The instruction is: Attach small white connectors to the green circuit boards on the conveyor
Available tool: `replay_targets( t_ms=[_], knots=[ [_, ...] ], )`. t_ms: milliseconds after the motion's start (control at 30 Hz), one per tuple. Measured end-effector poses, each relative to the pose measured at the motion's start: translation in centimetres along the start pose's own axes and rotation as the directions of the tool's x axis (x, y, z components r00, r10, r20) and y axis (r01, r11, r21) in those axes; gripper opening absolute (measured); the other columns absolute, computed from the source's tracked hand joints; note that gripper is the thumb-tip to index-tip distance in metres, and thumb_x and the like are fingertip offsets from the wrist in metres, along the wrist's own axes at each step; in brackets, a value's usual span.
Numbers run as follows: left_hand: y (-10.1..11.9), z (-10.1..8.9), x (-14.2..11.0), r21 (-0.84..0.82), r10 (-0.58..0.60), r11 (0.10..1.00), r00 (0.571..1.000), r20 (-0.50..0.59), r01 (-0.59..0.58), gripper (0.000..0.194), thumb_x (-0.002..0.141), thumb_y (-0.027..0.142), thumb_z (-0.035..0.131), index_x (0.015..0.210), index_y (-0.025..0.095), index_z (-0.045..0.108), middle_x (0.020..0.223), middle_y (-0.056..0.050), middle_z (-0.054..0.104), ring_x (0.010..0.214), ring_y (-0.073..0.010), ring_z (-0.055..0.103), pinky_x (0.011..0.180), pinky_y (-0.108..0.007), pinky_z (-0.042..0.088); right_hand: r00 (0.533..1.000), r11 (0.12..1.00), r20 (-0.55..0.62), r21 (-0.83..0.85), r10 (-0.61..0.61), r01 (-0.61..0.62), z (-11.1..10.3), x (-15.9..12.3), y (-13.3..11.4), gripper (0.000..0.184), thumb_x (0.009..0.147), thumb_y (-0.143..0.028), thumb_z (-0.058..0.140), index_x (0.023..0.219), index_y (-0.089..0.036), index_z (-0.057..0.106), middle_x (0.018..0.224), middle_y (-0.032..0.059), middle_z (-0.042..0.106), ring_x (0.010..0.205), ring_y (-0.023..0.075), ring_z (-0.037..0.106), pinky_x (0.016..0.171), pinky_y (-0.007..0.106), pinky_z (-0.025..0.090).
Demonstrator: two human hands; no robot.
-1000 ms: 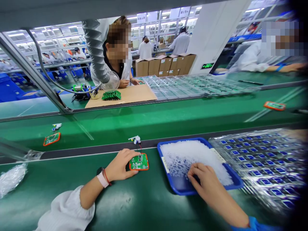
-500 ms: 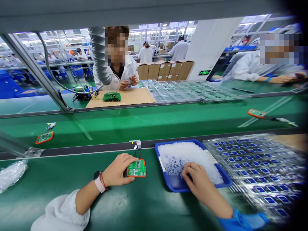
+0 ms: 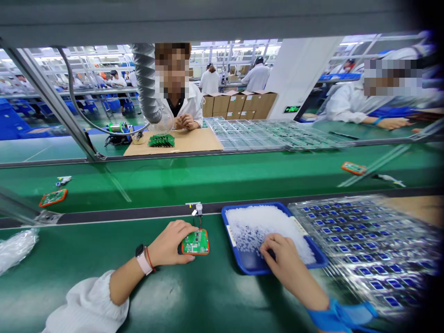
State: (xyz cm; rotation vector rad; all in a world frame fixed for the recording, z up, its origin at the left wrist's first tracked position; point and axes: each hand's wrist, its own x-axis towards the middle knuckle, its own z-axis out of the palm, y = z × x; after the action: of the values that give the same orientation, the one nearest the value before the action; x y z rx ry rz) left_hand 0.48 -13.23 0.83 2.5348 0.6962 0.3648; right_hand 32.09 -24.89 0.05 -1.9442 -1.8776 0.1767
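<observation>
Fingers (image 3: 187, 230) of the left hand (image 3: 169, 243) are laid almost straight against the near side of a green circuit board (image 3: 195, 242) with an orange frame, which lies flat on the green conveyor belt (image 3: 156, 289). Whether the board is being gripped or only steadied cannot be told from the head view. Thin red and black wires (image 3: 200, 223) are led from the board to a small white connector (image 3: 198, 209) lying further along the belt. The board is judged to be light and stiff, with fragile soldered parts, so it would best be taken by the orange frame, with the wires left slack.

The fingers (image 3: 272, 245) of the right hand (image 3: 282, 259) are curled and sunk into white plastic granules (image 3: 267, 224), heaped in a blue tray (image 3: 255, 269). Whether any granules are pinched cannot be told, as the fingertips are partly hidden. The granules are judged to be light and slippery, likely to run between the fingers unless scooped from beneath. A blue cuff (image 3: 342, 317) is worn at the right wrist, and a blister tray (image 3: 360, 249) with blue inserts lies just beside the blue tray. Across the bench, a co-worker's hands (image 3: 183, 121) are clasped behind a stack of green boards (image 3: 161, 140).
</observation>
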Motion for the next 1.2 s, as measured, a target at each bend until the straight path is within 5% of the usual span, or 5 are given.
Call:
replay_targets(
  t_ms=[300,600,967,1200],
  knots=[
    [-0.1,0.2,0.0,0.005,0.010,1.000,1.000,-0.024,-0.010,0.062,0.073,0.047,0.065,0.127,0.024,0.043,0.117,-0.008,0.054,0.107,-0.0258,0.048,0.094,-0.039,0.037,0.993,0.996,0.093,0.022,0.079,-0.081,-0.8,-0.5,0.4,0.014,0.073,-0.027,0.059,0.062,-0.019,0.057,0.074,0.0063,0.058,0.077,0.0227,0.053,0.073,0.037,0.041],
    [-0.3,-0.3,-0.1,0.063,0.043,0.997,0.999,0.002,-0.043,0.060,0.077,0.048,0.061,0.127,0.022,0.042,0.120,-0.010,0.054,0.110,-0.0263,0.048,0.095,-0.041,0.036,0.968,0.992,0.219,-0.042,0.122,-0.116,-1.5,-0.2,-1.1,0.013,0.076,-0.020,0.054,0.065,-0.016,0.060,0.077,0.0067,0.060,0.081,0.0212,0.053,0.077,0.036,0.037],
    [-0.4,-0.7,0.0,0.104,0.068,0.992,0.997,0.041,-0.072,0.059,0.079,0.049,0.059,0.127,0.019,0.042,0.119,-0.011,0.053,0.110,-0.0272,0.048,0.093,-0.041,0.037,0.979,0.988,0.148,0.043,0.140,-0.148,-2.5,-0.4,0.0,0.009,0.075,-0.017,0.058,0.066,-0.017,0.060,0.079,0.0065,0.060,0.082,0.0215,0.051,0.081,0.038,0.036],
    [-0.7,-0.5,0.1,0.095,0.075,0.992,0.997,0.029,-0.077,0.058,0.079,0.049,0.059,0.127,0.020,0.041,0.120,-0.010,0.053,0.110,-0.0267,0.048,0.093,-0.040,0.036,0.969,0.987,0.210,0.068,0.129,-0.146,-1.8,-0.2,-0.8,0.010,0.073,-0.014,0.059,0.064,-0.017,0.060,0.077,0.0061,0.059,0.082,0.0217,0.049,0.080,0.036,0.036]
  ],
)
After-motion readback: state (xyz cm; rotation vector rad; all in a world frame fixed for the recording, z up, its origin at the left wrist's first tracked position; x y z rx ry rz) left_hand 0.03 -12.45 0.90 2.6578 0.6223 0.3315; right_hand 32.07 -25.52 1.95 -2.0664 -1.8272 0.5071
